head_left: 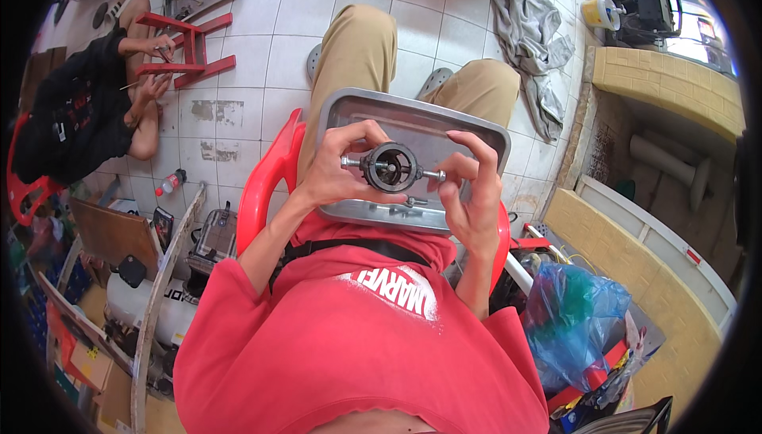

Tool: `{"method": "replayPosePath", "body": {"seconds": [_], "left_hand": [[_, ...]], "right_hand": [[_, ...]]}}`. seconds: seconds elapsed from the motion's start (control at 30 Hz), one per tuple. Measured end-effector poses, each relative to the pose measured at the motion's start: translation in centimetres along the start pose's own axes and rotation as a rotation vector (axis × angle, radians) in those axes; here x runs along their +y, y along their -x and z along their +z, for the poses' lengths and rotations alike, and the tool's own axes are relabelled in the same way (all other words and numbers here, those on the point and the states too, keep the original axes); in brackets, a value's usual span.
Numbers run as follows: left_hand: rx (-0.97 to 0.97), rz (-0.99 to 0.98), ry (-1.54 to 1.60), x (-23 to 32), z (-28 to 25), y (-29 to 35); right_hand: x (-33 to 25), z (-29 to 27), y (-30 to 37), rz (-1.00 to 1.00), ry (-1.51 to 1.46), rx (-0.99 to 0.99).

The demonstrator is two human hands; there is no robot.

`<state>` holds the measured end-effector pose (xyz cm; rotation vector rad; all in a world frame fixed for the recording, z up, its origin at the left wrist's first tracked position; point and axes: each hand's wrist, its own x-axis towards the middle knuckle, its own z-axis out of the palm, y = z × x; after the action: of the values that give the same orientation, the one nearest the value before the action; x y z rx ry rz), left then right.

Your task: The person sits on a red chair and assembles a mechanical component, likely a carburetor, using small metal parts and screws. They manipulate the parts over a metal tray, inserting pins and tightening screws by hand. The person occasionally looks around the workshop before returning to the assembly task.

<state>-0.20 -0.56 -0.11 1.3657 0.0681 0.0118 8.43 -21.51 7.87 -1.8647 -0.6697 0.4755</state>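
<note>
Large white block lettering, readable, across the chest of a red short-sleeved fabric shirt [341,362]. Dark letters, partly cut off, on a white cylindrical metal tank [151,305] lower left. Red print on the seated co-worker's black fabric shirt [87,93] and a red-labelled clear plastic bottle [169,183]: too small to read.

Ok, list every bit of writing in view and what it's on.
Red shirt: white block letters on the chest, not copied out here.
White tank: dark letters, partly hidden.
Black shirt: red print, too small to read.
Metal ring: none readable.
</note>
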Motion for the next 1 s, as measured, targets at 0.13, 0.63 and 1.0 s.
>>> {"method": "replayPosePath", "body": {"seconds": [0.13, 0.63, 1.0], "left_hand": [[0.015, 0.019, -0.007, -0.4, -0.1, 0.0], [-0.001, 0.015, 0.007, -0.2, 0.0, 0.0], [0.023, 0.015, 0.042, 0.1, 0.0, 0.0]], "right_hand": [[0.0, 0.4, -0.7, -0.152, 0.089, 0.056], [0.1, 0.7, -0.9, -0.104, -0.007, 0.068], [0.0, 0.6, -1.0, -0.17, 0.037, 0.054]]}}
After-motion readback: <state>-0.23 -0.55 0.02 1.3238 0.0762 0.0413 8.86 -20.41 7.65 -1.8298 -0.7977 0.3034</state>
